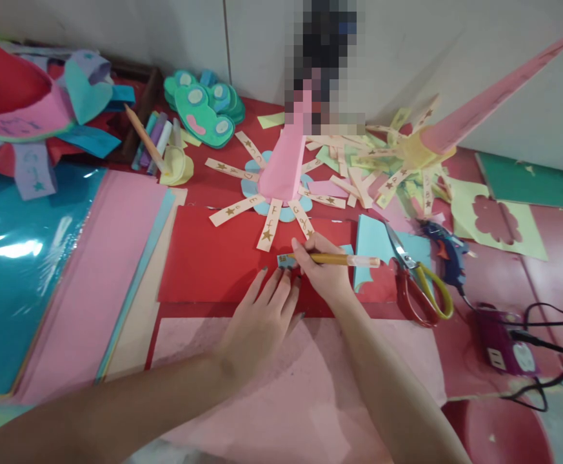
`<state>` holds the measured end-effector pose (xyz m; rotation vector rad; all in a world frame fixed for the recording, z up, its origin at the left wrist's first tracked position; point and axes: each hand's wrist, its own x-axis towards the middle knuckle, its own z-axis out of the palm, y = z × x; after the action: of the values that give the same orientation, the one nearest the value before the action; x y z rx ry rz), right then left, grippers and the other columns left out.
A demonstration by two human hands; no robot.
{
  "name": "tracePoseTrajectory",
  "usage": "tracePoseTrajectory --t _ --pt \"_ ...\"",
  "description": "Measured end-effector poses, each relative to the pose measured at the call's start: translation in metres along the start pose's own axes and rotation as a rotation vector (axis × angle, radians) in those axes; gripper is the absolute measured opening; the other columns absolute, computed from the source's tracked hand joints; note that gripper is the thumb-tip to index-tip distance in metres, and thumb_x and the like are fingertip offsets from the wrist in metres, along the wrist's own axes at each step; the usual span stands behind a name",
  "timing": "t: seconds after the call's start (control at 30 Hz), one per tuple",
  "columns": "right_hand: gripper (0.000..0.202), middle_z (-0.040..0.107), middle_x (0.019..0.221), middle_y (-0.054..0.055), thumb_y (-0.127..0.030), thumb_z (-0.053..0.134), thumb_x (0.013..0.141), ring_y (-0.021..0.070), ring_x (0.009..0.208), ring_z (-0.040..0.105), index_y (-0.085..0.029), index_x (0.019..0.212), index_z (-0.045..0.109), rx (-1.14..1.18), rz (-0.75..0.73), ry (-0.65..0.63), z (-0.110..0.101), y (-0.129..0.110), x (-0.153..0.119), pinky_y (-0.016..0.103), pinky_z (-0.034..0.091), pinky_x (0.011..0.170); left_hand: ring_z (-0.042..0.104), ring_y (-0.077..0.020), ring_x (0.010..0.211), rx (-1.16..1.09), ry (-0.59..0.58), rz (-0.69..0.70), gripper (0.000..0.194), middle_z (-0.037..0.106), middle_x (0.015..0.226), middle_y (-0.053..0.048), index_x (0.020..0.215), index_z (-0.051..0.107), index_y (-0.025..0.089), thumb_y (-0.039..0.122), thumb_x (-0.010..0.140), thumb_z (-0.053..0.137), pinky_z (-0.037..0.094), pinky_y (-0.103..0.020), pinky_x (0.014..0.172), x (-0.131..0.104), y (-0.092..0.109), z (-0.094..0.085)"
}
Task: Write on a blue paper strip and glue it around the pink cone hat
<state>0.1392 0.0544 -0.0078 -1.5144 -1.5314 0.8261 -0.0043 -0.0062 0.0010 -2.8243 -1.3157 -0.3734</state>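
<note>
My right hand (327, 270) is closed around a gold-coloured pen (339, 260), its tip on a small blue paper piece (286, 260) that carries some marks. My left hand (266, 306) lies flat with fingers stretched, the fingertips at the lower edge of that blue piece. Beneath both is a red sheet (204, 258). Just beyond stands a pink paper cone (284, 161) on a blue scalloped base, with cream strips bearing letters and stars spread around it. One strip marked F (269, 225) points toward my hands.
Scissors (409, 261) with red and yellow handles lie right, partly over light blue paper (371, 248). Beyond them are a glue gun (448, 251) and a purple power socket (503, 341) with black cord. Coloured sheets (88, 277) are stacked left; green cutouts (204, 106) sit at the back.
</note>
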Motion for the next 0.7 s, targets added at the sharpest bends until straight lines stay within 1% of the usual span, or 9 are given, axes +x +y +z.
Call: tracePoseTrajectory --t 0.17,0.37,0.63,0.7 --pt "0.037 0.037 0.046 -0.007 -0.031 0.053 0.081 0.0059 0.043 0.032 -0.020 0.052 0.033 -0.018 -0.047 -0.011 -0.0003 -0.0022 0.0004 0.021 0.031 0.042 0.054 -0.0259 0.112 0.011 0.004 0.003 0.036 0.062 0.115 -0.014 0.115 0.058 0.007 0.027 0.092 0.039 0.039 -0.042 0.099 0.0003 0.0002 0.0002" --pt "0.035 0.038 0.047 -0.007 -0.032 0.054 0.081 0.0063 0.043 0.035 -0.020 0.053 0.036 -0.002 -0.027 -0.026 -0.0015 -0.0018 0.0003 0.021 0.033 0.044 0.054 -0.0260 0.112 -0.016 -0.009 -0.002 0.035 0.061 0.117 -0.015 0.115 0.058 0.007 0.026 0.092 0.039 0.039 -0.043 0.099 -0.0002 -0.0002 0.0002" --pt "0.035 0.039 0.045 -0.007 -0.032 0.054 0.080 0.0065 0.042 0.038 -0.021 0.053 0.035 -0.025 -0.002 0.017 -0.0015 -0.0018 -0.0008 0.021 0.033 0.043 0.053 -0.0261 0.113 -0.015 0.005 0.004 0.036 0.060 0.118 -0.016 0.117 0.056 0.006 0.027 0.091 0.041 0.037 -0.043 0.100 -0.0007 -0.0002 0.0015" --pt "0.035 0.040 0.045 -0.006 -0.032 0.054 0.080 0.0064 0.042 0.038 -0.021 0.053 0.035 -0.035 -0.017 0.028 -0.0010 -0.0020 -0.0008 0.021 0.033 0.043 0.052 -0.0264 0.114 -0.030 0.006 0.002 0.036 0.060 0.118 -0.016 0.118 0.056 0.006 0.026 0.091 0.042 0.037 -0.043 0.101 -0.0006 -0.0004 0.0018"
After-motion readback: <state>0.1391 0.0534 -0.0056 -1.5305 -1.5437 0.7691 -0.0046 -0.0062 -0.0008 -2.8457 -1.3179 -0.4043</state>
